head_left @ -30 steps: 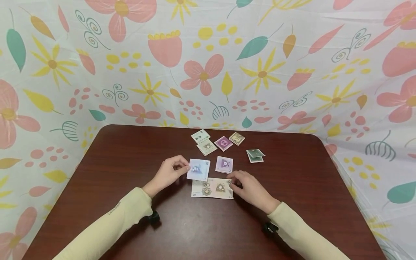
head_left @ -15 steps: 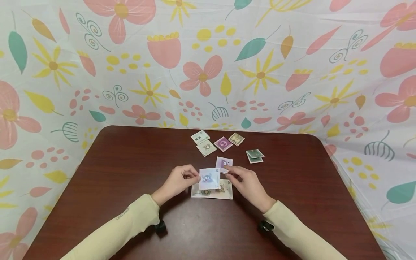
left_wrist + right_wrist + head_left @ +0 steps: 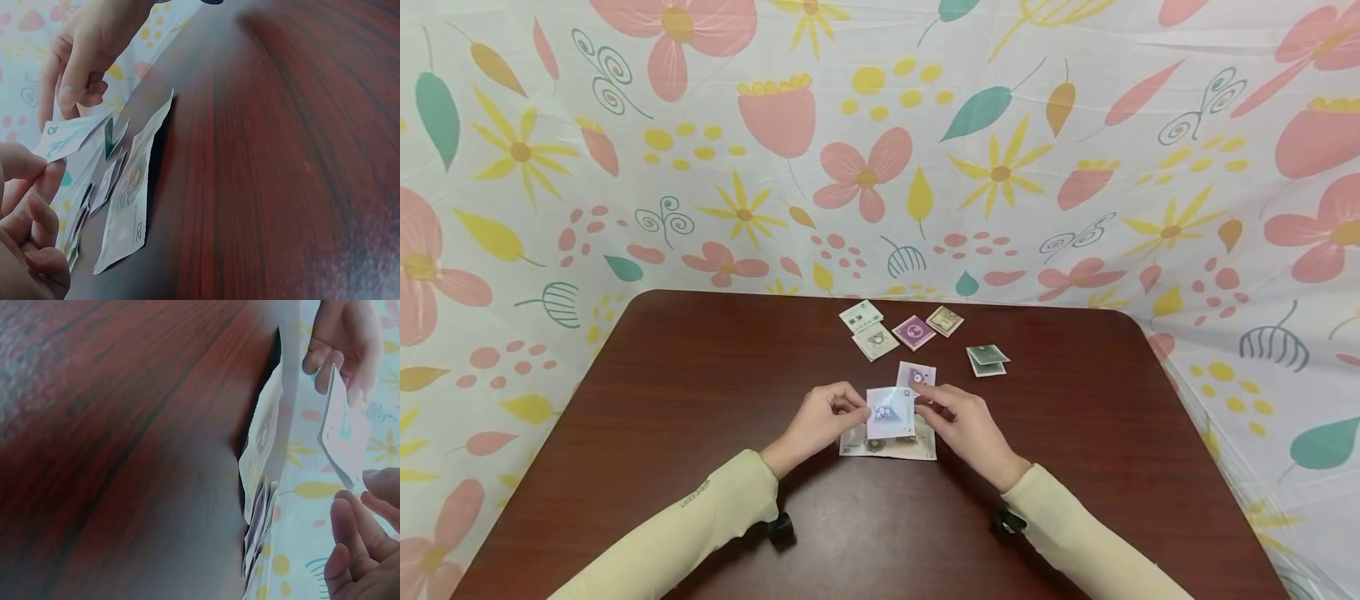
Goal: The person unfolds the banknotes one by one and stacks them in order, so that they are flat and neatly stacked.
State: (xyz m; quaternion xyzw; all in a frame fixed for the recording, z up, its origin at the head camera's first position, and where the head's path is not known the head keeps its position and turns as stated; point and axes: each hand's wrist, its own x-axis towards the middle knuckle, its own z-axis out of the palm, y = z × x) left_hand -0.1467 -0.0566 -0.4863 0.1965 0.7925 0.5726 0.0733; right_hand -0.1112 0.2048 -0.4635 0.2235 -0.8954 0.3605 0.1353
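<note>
In the head view, my left hand (image 3: 829,414) pinches a folded blue play banknote (image 3: 891,414) marked 10 by its left edge. The note is held up over an unfolded 20 banknote (image 3: 850,444) and covers part of it. My right hand (image 3: 966,425) is at the blue note's right edge, thumb and index finger spread apart around its corner. In the right wrist view, the corner of the folded note (image 3: 342,434) lies right at the right hand's fingertips (image 3: 345,506). A folded purple banknote (image 3: 917,375) lies just behind, partly covered.
More folded banknotes lie farther back: two pale ones (image 3: 876,341), a magenta one (image 3: 914,332), a brown one (image 3: 945,321) and dark green paper (image 3: 987,360) standing partly open at the right. A floral cloth (image 3: 865,100) hangs behind the brown table (image 3: 700,358).
My left hand has carried the blue banknote rightward over the 20 banknote, up to the right hand. My right hand has shifted slightly left, off the 20 banknote's right end.
</note>
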